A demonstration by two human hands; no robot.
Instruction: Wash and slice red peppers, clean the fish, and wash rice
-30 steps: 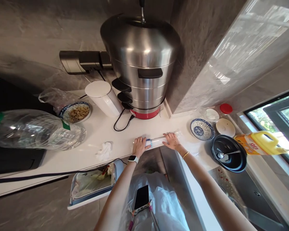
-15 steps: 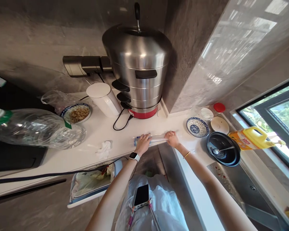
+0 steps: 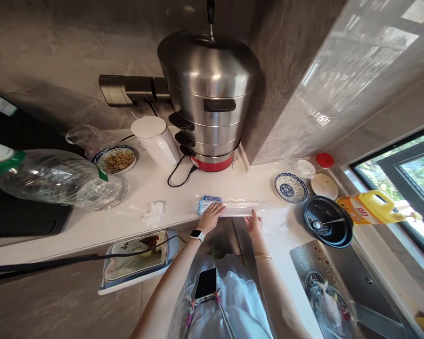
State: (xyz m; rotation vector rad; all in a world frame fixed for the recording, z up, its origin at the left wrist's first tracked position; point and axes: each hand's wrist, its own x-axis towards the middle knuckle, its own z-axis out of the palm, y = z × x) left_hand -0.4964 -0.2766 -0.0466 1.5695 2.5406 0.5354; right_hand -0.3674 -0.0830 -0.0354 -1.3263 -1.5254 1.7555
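Broadly, a white counter [image 3: 183, 190] is seen running into a corner, where a tiered steel steamer [image 3: 208, 99] is stood against the wall, probably to keep its cord within reach of the sockets. A big clear bottle [image 3: 56, 176] is laid on its side at far left, and a black pan [image 3: 327, 220] with a spoon in it is set beside the sink. A white kettle [image 3: 155, 139] is parked just beside the steamer. A patterned bowl [image 3: 290, 187] is set between the steamer and the pan.

A roll of clear film [image 3: 235, 207] is laid lengthwise near the counter's front edge, its blue label [image 3: 207, 202] at the left end. The left hand [image 3: 212, 215] is pressed flat on it just beside the label, fingers straight and nothing gripped; the roll is apparently pinned so it cannot turn or slide. The right hand [image 3: 254, 222] is placed at the near side of the roll, fingers stretched onto thin film lying toward the edge. Whether anything is pinched there cannot be told.

Against the frame half a second earlier: both hands were then set on the roll itself, the right one over its right end. The right hand has since been drawn back toward the body, and the label, then partly covered, is exposed. The roll's place on the counter is little changed.
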